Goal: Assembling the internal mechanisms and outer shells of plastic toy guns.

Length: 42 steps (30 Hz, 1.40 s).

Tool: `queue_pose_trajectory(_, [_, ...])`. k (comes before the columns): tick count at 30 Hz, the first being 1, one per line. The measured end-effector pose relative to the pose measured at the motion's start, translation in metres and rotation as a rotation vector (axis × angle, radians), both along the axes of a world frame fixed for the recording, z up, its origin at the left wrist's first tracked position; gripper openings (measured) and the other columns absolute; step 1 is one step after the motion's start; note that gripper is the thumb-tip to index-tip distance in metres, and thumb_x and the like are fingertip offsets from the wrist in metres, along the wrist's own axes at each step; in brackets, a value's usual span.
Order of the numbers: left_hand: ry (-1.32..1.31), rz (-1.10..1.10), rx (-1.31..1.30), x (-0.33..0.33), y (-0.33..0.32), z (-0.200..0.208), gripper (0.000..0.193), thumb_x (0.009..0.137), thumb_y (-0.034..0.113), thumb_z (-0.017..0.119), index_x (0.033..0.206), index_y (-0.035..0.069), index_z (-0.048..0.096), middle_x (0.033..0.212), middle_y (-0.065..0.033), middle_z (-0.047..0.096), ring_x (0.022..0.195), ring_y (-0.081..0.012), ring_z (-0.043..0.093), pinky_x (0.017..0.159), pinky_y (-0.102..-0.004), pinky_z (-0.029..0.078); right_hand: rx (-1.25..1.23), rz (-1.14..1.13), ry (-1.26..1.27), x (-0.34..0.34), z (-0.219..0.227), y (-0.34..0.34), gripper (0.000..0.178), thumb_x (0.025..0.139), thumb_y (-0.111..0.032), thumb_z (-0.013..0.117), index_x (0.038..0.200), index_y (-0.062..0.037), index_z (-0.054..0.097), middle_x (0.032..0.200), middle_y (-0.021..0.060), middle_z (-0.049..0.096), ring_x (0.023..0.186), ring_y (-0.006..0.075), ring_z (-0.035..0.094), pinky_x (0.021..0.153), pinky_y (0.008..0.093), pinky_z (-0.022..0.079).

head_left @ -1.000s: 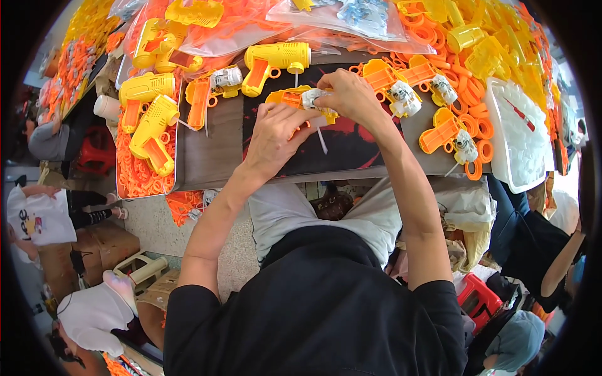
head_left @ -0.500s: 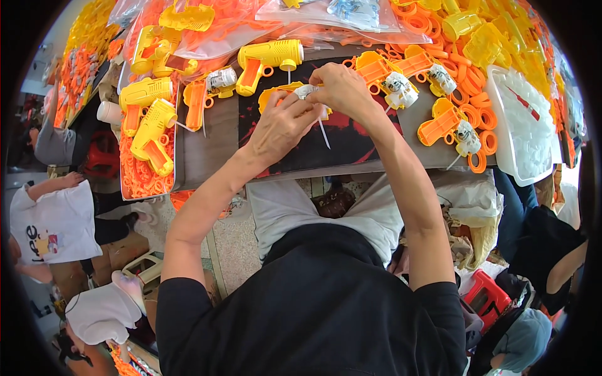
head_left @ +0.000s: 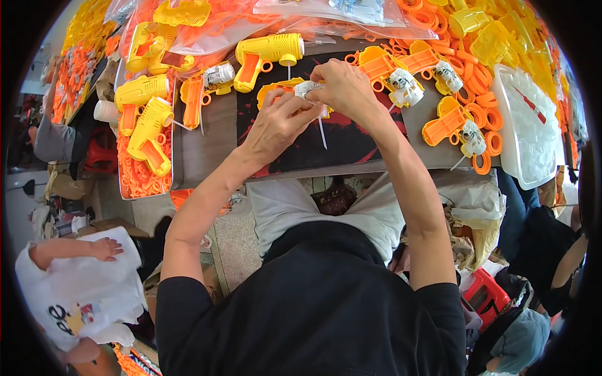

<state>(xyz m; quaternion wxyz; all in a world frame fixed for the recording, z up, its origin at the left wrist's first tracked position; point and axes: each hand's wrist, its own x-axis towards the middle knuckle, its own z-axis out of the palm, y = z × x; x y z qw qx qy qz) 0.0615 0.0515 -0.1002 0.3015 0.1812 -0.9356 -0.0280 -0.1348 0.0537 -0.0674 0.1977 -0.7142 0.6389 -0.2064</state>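
A part-built yellow-and-orange toy gun is held over the dark mat, its near side gripped by the bent fingers of the left hand, while its white mechanism is touched by the closely bunched fingers of the right hand, whose exact grip cannot be told. Room for moving is left between the forearms, where the mat runs toward the near edge of the table. Further out, the sides are bounded by an orange-filled box at left and a white tray at right.
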Motion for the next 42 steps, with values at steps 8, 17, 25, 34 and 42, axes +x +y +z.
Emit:
queue_pose_trajectory(8, [-0.18, -0.126, -0.083, -0.008, -0.007, 0.014, 0.033, 0.082, 0.008, 0.068, 0.114, 0.013, 0.068, 0.095, -0.0024, 0.062, 0.093, -0.0203, 0.064, 0.091, -0.0402, 0.044, -0.039, -0.022, 0.035, -0.001, 0.0, 0.001, 0.036, 0.073, -0.025, 0.073, 0.101, -0.0036, 0.076, 0.105, 0.0178, 0.071, 0.101, 0.0356, 0.067, 0.089, 0.0442, 0.052])
queue_pose_trajectory(17, [-0.288, -0.056, -0.141, -0.013, -0.001, 0.023, 0.032, 0.083, 0.005, 0.065, 0.113, 0.013, 0.07, 0.094, -0.003, 0.063, 0.091, -0.0187, 0.064, 0.089, -0.0368, 0.042, 0.042, -0.001, -0.076, -0.008, -0.003, -0.002, 0.039, 0.072, -0.027, 0.075, 0.103, -0.0033, 0.075, 0.104, 0.0174, 0.072, 0.102, 0.0348, 0.068, 0.09, 0.0438, 0.052])
queue_pose_trajectory(25, [0.173, 0.224, 0.053, 0.022, 0.011, -0.011, 0.032, 0.08, 0.004, 0.075, 0.111, 0.011, 0.073, 0.106, -0.0041, 0.065, 0.098, -0.0227, 0.062, 0.087, -0.0386, 0.047, -0.122, -0.033, 0.052, 0.006, -0.011, 0.005, 0.036, 0.074, -0.033, 0.079, 0.098, -0.0068, 0.075, 0.098, 0.0146, 0.068, 0.098, 0.0343, 0.065, 0.086, 0.0464, 0.05])
queue_pose_trajectory(34, [-0.105, 0.095, -0.037, 0.013, -0.006, 0.014, 0.026, 0.078, 0.012, 0.077, 0.104, 0.009, 0.071, 0.115, -0.0085, 0.062, 0.105, -0.0265, 0.061, 0.093, -0.0411, 0.046, -0.192, -0.02, 0.046, 0.0, -0.008, 0.001, 0.037, 0.075, -0.034, 0.081, 0.099, -0.0071, 0.074, 0.096, 0.0153, 0.066, 0.096, 0.035, 0.065, 0.083, 0.0472, 0.051])
queue_pose_trajectory(42, [-0.014, 0.155, 0.137, 0.012, 0.02, -0.001, 0.051, 0.084, 0.004, 0.07, 0.133, -0.002, 0.059, 0.145, -0.0148, 0.052, 0.137, -0.0354, 0.045, 0.111, -0.0474, 0.04, -0.448, -0.077, 0.223, 0.018, -0.03, 0.023, 0.031, 0.076, -0.03, 0.076, 0.096, -0.007, 0.072, 0.093, 0.0129, 0.063, 0.094, 0.0331, 0.063, 0.079, 0.0487, 0.052])
